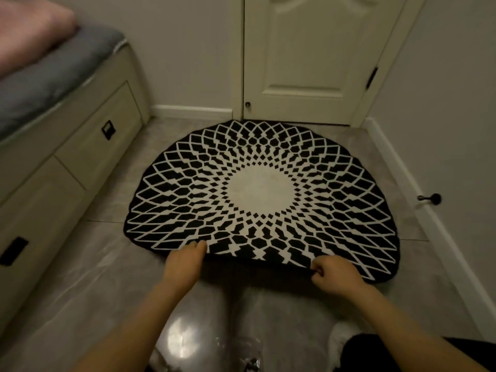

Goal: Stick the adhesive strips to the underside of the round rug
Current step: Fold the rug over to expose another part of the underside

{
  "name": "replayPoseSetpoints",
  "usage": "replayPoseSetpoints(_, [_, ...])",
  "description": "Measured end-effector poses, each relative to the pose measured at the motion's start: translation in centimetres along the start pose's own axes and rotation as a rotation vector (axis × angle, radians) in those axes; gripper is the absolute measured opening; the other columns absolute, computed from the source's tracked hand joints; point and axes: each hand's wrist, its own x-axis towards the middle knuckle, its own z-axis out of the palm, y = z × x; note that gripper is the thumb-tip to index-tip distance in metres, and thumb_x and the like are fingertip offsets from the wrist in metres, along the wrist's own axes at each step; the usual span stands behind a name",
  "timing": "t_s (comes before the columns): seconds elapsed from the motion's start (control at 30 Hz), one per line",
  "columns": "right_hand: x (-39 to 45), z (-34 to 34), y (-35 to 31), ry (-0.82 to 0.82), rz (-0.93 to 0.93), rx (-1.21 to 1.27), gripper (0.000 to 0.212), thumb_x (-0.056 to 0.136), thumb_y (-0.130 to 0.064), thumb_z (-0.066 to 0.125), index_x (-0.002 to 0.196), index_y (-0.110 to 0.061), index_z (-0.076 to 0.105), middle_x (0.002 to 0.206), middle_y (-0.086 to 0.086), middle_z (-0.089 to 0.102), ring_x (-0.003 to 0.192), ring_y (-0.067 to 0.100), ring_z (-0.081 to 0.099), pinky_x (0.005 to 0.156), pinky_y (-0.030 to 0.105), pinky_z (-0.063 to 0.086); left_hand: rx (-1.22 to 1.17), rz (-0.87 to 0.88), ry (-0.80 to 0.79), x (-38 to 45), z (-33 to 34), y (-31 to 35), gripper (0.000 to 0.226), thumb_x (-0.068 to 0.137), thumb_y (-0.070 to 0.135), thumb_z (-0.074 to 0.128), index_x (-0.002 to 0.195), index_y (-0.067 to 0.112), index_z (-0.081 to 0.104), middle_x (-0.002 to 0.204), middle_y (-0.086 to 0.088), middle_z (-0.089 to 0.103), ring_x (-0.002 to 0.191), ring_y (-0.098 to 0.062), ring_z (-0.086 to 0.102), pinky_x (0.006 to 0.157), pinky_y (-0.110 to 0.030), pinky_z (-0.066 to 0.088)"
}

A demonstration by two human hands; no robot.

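My left hand (185, 261) and right hand (331, 272) each gripped the near edge of the round rug (257, 189), lifting it slightly off the floor (80, 277). The rug filled the middle of the frame, pattern up, reaching the door (303, 55) at top. Shut drawers (99, 138) lined the left.

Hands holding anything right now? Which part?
Both hands, left and right, grip the round black-and-white patterned rug at its near edge, lifted slightly off the floor.

Two bare forearms with no sleeves; the left hand (185, 264) and right hand (335, 272) wear no rings. Dark clothing (402, 353) shows at the near right.
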Motion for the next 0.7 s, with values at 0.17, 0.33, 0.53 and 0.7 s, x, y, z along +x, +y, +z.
replayPoseSetpoints(0.17, [-2.2,-6.0,-2.3,-0.133,0.002,-0.032,0.01,0.08,-0.031,0.062,0.072,-0.026,0.059,0.068,-0.008,0.052,0.065,0.008,0.05,0.061,0.024,0.042,-0.04,-0.036,-0.115,-1.1,-6.5,-0.3,0.017,0.098,0.03,0.04,0.104,0.022,0.054,0.101,0.0,0.062,0.091,-0.016,0.057,0.077,-0.028,0.042])
replayPoseSetpoints(0.33, [-4.0,-9.7,-5.1,-0.407,0.065,0.129,0.016,0.083,-0.018,0.06,0.068,-0.02,0.056,0.073,-0.003,0.053,0.066,0.011,0.049,0.062,0.023,0.043,-0.023,-0.015,-0.413,-2.2,-12.9,-1.5,0.018,0.095,0.026,0.048,0.107,0.018,0.06,0.109,-0.003,0.061,0.097,-0.017,0.057,0.086,-0.03,0.044])
replayPoseSetpoints(0.53, [-5.0,-13.1,-7.7,-0.7,0.071,0.138,0.011,0.088,-0.011,0.052,0.083,-0.018,0.057,0.087,0.001,0.055,0.075,0.014,0.055,0.068,0.025,0.048,-0.017,-0.056,-0.737,-3.7,-17.4,-2.5,0.022,0.094,0.021,0.053,0.112,0.013,0.063,0.096,0.001,0.062,0.09,-0.011,0.056,0.09,-0.027,0.046])
replayPoseSetpoints(0.7, [-4.0,-15.7,-7.8,-0.562,0.007,0.187,0.013,0.087,-0.013,0.056,0.078,-0.018,0.064,0.081,-0.001,0.059,0.068,0.01,0.054,0.064,0.022,0.047,-0.074,-0.093,-0.676,-2.8,-19.1,-3.6,0.012,0.095,0.022,0.052,0.101,0.018,0.061,0.099,0.0,0.062,0.09,-0.012,0.058,0.09,-0.029,0.048])
